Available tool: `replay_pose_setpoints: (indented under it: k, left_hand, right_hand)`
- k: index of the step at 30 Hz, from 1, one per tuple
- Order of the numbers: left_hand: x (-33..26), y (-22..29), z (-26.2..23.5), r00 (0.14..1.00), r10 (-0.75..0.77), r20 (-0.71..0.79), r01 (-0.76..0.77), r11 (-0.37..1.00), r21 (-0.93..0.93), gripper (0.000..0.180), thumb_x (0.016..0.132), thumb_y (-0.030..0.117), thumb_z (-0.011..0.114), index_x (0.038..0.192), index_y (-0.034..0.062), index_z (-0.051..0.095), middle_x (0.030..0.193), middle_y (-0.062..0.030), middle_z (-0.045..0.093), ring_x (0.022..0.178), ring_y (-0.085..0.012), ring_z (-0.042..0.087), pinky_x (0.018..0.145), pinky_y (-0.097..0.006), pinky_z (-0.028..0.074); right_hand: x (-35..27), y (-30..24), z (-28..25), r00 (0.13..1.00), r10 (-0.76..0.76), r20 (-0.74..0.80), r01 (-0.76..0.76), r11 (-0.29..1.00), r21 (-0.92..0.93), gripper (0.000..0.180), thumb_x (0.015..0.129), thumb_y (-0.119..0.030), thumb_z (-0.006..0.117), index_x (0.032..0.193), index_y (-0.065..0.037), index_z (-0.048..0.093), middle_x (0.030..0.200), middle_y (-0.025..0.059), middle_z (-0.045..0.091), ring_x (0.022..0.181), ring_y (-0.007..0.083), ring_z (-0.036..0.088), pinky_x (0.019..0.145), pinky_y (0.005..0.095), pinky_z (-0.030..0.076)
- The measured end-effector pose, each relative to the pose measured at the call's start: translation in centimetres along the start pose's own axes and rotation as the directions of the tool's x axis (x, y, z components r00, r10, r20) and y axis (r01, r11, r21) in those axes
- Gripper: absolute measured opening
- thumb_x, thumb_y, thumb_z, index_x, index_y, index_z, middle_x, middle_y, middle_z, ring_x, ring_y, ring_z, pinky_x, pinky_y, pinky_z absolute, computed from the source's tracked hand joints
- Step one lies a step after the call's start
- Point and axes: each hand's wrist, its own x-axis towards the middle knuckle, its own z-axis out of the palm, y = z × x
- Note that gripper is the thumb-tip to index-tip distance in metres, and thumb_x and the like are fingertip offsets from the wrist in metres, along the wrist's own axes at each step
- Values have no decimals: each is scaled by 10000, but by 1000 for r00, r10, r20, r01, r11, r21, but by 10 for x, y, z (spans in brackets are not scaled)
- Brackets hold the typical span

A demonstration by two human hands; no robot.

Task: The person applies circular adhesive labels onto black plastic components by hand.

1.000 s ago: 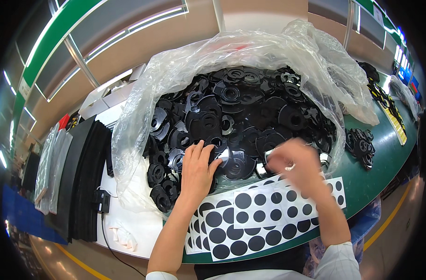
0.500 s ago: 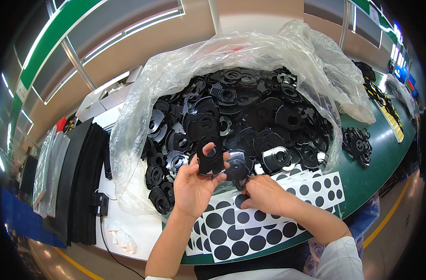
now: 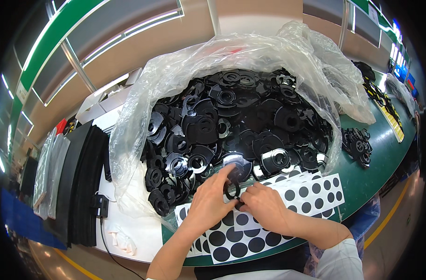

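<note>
Black plastic, a small ring-shaped part (image 3: 232, 189), sits pinched between both hands at lower centre of the frame — the left hand (image 3: 208, 204) with thumb and forefinger closed on its upper edge, the right hand (image 3: 265, 208) gripping from below. It hovers over the white sheets of black round stickers (image 3: 287, 196), just in front of the clear bag of black parts (image 3: 241, 121). This looks like the sticker-fitting step — pressing a dot squarely onto the part would call for careful alignment.

Two bare forearms entering from the lower edge, left hand (image 3: 208, 203) ungloved, right hand (image 3: 265, 207) ungloved, no rings or watch visible, pale white sleeve (image 3: 341, 261) pushed up on the right arm
</note>
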Motion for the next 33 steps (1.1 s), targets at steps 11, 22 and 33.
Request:
replay_pose_setpoints:
  k: [11, 22, 33]
  left_hand:
    - [5, -14, 18, 981, 98, -168, -74, 987, 146, 841, 653, 109, 789, 1394, 108, 390, 936, -116, 556, 888, -293, 561, 757, -375, 481]
    - [6, -12, 20, 993, 100, -60, -80, 958, 274, 903, 646, 127, 790, 1430, 105, 343, 978, -115, 510, 926, -296, 520, 794, -381, 465]
    - [5, -10, 31, 926, -103, 364, 339, -200, -919, 741, 933, 667, 162, 1147, 53, 517, 1048, -166, 599, 924, -292, 584, 817, -372, 483]
  right_hand:
    - [-10, -10, 5, 966, -233, -114, 205, 954, -218, 149, 660, -87, 625, 795, -80, 563, 694, 5, 541, 735, 169, 547, 549, 302, 454]
    - [-1, -10, -17, 850, -508, -141, 525, 793, 308, 199, 732, -126, 726, 875, -61, 604, 700, 15, 570, 788, 180, 587, 636, 281, 433]
    - [22, 28, -17, 885, 364, -289, 190, 283, 940, 307, 828, -4, 667, 1084, -21, 498, 902, 50, 601, 789, 96, 595, 744, 238, 489]
